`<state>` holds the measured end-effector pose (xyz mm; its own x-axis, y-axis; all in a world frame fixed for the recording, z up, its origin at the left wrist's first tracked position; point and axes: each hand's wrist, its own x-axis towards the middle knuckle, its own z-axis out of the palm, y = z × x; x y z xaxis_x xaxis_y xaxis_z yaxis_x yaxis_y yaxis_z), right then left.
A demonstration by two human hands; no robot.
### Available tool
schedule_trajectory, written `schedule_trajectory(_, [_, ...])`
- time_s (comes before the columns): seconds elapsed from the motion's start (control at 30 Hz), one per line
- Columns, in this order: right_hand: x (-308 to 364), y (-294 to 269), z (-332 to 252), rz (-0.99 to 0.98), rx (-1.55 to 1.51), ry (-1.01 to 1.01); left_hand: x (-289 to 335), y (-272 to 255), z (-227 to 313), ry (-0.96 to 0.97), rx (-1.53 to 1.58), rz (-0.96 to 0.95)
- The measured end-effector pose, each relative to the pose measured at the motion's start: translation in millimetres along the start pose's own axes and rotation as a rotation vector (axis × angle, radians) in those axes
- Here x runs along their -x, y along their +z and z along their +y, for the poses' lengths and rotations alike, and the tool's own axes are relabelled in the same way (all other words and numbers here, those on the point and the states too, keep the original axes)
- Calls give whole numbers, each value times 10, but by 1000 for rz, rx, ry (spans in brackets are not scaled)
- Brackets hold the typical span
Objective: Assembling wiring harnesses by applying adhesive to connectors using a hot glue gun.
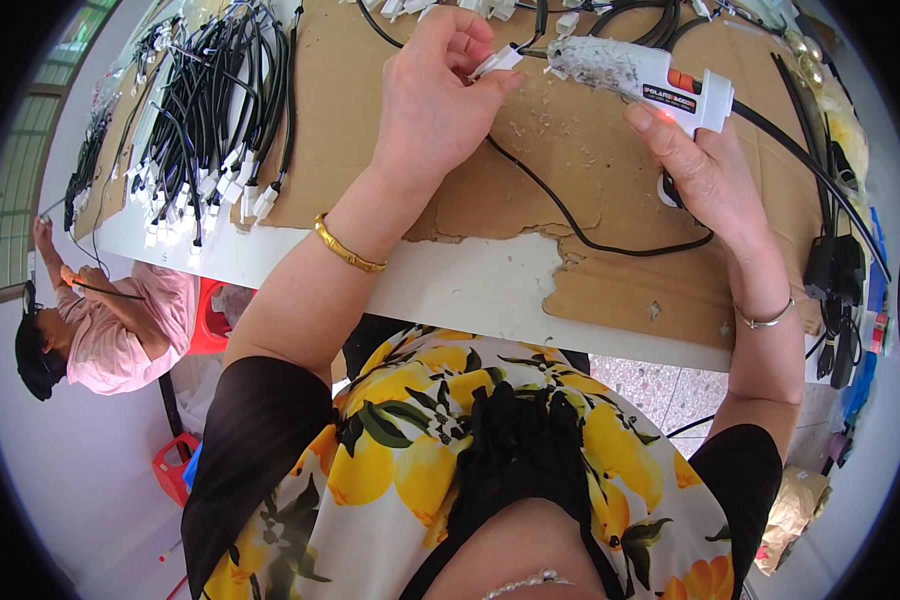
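Near the top centre, my left hand (435,95) pinches a small white plastic connector (500,62) that sits on a black cable. From the right, my right hand (705,175) grips a white glue gun (620,68), its barrel crusted with dried glue and a small red light showing by my thumb. The gun's nozzle points left, at or very near the connector; whether the two touch I cannot tell. A thin black cable (570,218) loops over the cardboard between my forearms.
Brown cardboard (470,205) with a torn edge covers much of the white table (450,280). Bundled black cables with white connectors (215,110) lie at left. Black adapters (835,270) sit at the right edge. A co-worker in pink (120,335) works at far left beside a red stool (208,318).
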<state>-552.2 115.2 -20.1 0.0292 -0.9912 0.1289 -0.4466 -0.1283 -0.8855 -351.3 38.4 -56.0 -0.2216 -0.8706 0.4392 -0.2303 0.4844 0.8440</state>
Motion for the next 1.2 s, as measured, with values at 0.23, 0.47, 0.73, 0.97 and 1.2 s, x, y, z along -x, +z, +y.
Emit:
schedule_trajectory(0.23, [-3, -29, -41, -48, -11, 37, -2, -8, -17, -30, -78, 7])
schedule_trajectory(0.47, [-26, -32, 47, -24, -65, -41, 1, 5, -3, -65, -89, 4])
schedule_trajectory(0.73, [-7, -33, 45, -64, -151, 15, 13, 24, 8, 27, -133, 14])
schedule_trajectory(0.97, [-13, -71, 43, -97, -168, 49, 29, 24, 32, 64, -185, -5])
schedule_trajectory(1.2, [-32, -74, 23, -100, -161, 82, 26, 21, 69, 20, -163, 0])
